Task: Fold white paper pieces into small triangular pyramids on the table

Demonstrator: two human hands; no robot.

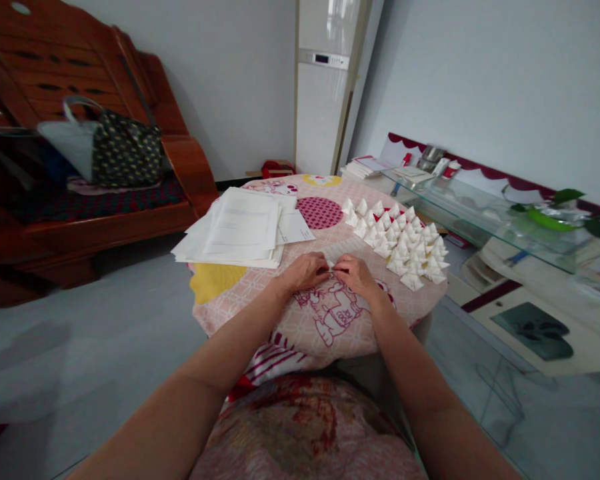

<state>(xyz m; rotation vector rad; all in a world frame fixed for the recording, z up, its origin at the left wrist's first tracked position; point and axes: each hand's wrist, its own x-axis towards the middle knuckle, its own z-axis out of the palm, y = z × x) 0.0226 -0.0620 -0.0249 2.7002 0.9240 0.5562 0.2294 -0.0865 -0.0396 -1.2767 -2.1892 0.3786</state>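
Held paper (342,250), axis unclear, folded pieces (403,236) point-up

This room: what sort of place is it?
Probably a home's living room: it has a carved reddish-brown wooden bench, a tall white unit resembling an air conditioner, and a clear glass shelf.

The forearms (220,360) are bare, the pinkish garment (300,443) blotched red-brown.

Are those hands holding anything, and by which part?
The left hand and right hand pinch white paper at its near end; the exact grip is hidden.
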